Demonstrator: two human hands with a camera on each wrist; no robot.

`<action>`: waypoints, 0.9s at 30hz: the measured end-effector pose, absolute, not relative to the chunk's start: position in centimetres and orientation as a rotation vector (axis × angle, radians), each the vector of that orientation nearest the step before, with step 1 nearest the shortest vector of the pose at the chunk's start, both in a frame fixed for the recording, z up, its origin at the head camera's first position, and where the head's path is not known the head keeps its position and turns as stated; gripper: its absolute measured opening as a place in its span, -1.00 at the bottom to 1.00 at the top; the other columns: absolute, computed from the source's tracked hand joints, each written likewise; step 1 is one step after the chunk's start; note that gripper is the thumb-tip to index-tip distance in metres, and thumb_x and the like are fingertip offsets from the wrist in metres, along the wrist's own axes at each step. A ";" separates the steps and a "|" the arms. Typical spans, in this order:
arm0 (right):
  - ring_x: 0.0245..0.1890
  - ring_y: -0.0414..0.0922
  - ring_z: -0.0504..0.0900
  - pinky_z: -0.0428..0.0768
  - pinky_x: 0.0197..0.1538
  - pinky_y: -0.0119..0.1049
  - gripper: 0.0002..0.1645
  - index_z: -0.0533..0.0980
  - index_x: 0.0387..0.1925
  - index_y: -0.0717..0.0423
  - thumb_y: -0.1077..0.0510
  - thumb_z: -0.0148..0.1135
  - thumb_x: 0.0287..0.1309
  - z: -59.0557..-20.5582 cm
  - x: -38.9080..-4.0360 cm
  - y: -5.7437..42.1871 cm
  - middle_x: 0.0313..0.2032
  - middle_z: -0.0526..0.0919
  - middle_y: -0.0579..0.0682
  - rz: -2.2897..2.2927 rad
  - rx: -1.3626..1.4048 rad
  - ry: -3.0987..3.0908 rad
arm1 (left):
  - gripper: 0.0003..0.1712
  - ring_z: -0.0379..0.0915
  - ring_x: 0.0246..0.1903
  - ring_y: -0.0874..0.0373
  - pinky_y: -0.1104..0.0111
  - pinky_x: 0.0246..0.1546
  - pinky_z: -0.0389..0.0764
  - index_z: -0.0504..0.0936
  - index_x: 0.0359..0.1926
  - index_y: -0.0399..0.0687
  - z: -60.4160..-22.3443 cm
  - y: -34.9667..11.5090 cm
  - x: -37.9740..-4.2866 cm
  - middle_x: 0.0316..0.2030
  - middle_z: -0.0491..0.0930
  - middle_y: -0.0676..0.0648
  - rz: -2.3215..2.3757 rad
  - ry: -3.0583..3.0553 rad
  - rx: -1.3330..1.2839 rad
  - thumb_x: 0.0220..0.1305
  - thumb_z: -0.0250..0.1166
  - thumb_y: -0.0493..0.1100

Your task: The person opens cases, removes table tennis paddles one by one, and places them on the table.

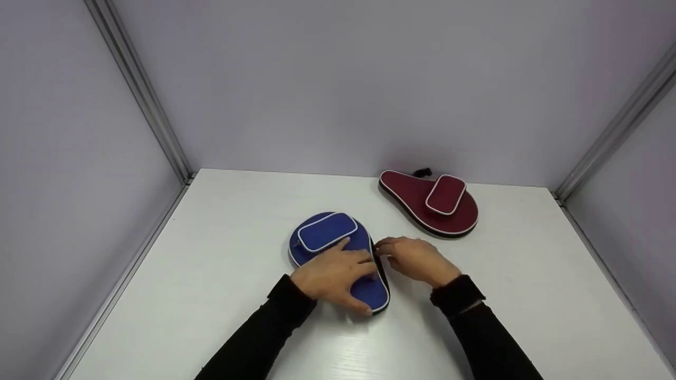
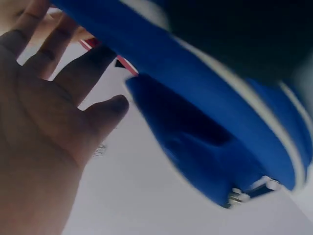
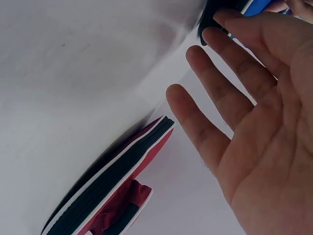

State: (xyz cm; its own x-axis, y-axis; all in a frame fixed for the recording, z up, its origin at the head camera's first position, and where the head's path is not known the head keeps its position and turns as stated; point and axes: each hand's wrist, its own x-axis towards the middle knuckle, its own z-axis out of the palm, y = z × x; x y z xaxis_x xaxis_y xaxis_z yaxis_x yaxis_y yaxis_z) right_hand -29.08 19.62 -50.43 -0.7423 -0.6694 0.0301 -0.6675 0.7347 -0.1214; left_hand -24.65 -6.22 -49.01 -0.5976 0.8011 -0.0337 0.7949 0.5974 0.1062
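A blue table tennis paddle case [image 1: 368,291] with white piping and a small raised pocket [image 1: 327,232] lies on the white table. My left hand [image 1: 338,274] rests across its top with fingers spread, the thumb near the narrow end. In the left wrist view the blue case [image 2: 195,78] looms close beside that hand [image 2: 44,112]. At the case's black right side, my right hand [image 1: 414,258] pinches the edge between thumb and forefinger. The right wrist view shows this hand [image 3: 264,98] with its other fingers extended; the exact black part [image 3: 210,19] pinched is unclear.
A dark red paddle case [image 1: 406,192] with its own pocket [image 1: 446,195] lies at the back right, near the rear wall [image 1: 338,95]. A black tuft [image 1: 422,172] sticks out behind it. Grey side walls with metal posts bound the table [image 1: 227,221].
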 end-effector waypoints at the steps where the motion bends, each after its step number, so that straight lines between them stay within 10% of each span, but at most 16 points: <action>1: 0.35 0.10 0.88 0.92 0.23 0.16 -0.56 0.86 0.29 -0.04 0.35 0.35 0.57 -50.5 -29.1 19.7 0.41 0.85 -0.04 -0.198 -1.133 2.906 | -0.19 0.62 0.57 0.13 -0.19 0.91 0.24 0.73 0.41 0.24 -49.0 -6.0 -24.4 0.47 0.73 0.06 0.102 2.730 1.396 0.35 0.57 0.54; 16: 0.40 0.07 0.87 0.90 0.28 0.20 -0.46 0.86 0.34 -0.12 0.38 0.24 0.60 -50.3 -29.2 20.2 0.46 0.84 -0.09 -0.162 -1.099 2.912 | -0.25 0.66 0.54 0.18 0.16 0.82 0.44 0.71 0.47 0.27 -49.3 -5.5 -24.3 0.46 0.77 0.09 0.155 2.662 1.413 0.29 0.63 0.22; 27: 0.45 0.06 0.84 0.91 0.21 0.27 -0.48 0.85 0.35 -0.12 0.36 0.32 0.59 -50.3 -28.9 19.5 0.49 0.81 -0.10 -0.063 -1.049 2.939 | -0.24 0.48 0.71 0.13 -0.10 0.86 0.38 0.76 0.54 0.30 -49.2 -6.9 -25.6 0.57 0.70 0.13 0.040 2.659 1.418 0.31 0.60 0.12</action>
State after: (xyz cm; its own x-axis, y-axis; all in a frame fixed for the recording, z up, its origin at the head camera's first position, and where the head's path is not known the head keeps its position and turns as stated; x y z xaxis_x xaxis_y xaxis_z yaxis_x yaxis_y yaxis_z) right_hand -28.93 19.52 -50.34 -0.7738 -0.6333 -0.0052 -0.6325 0.7732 -0.0446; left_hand -25.63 -6.88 -49.25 -0.5508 0.8287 -0.0998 0.8253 0.5585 0.0830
